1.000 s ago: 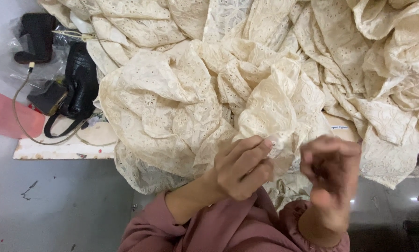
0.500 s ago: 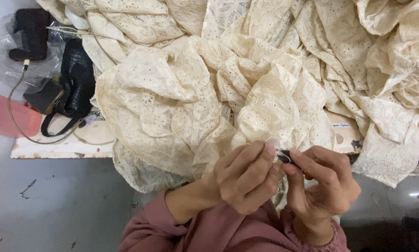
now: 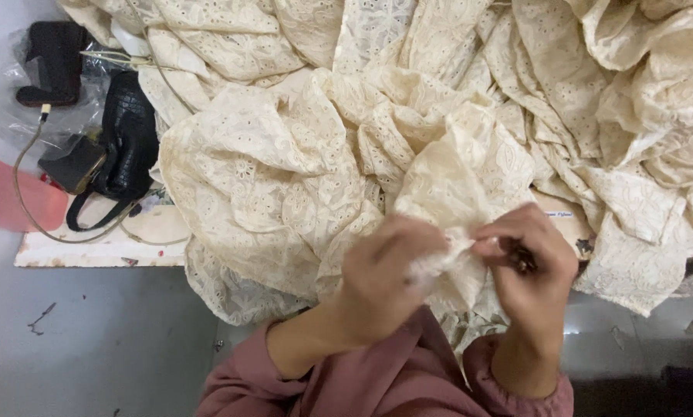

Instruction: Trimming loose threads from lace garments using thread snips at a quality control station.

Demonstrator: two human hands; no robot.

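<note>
A big heap of cream embroidered lace fabric (image 3: 300, 177) covers the table and hangs over its near edge. My left hand (image 3: 381, 282) pinches a bunched fold of this fabric close to my chest. My right hand (image 3: 532, 259) meets it from the right, fingers closed on the same fold, with a small dark object (image 3: 522, 255) held in the fingers; what it is I cannot tell. Both wrists come out of dusty-pink sleeves (image 3: 408, 386). The two hands touch at the fabric edge.
At the table's left end lie a black handbag (image 3: 126, 143), a small dark box (image 3: 72, 164), a black item in clear plastic (image 3: 53, 62) and a thin cable (image 3: 30, 208). A white table edge (image 3: 92, 255) shows there. Grey floor (image 3: 92, 347) lies below.
One second ago my right hand was apart and blurred on the right. It has come in to meet my left hand on the fabric fold, and both hands have shifted slightly right.
</note>
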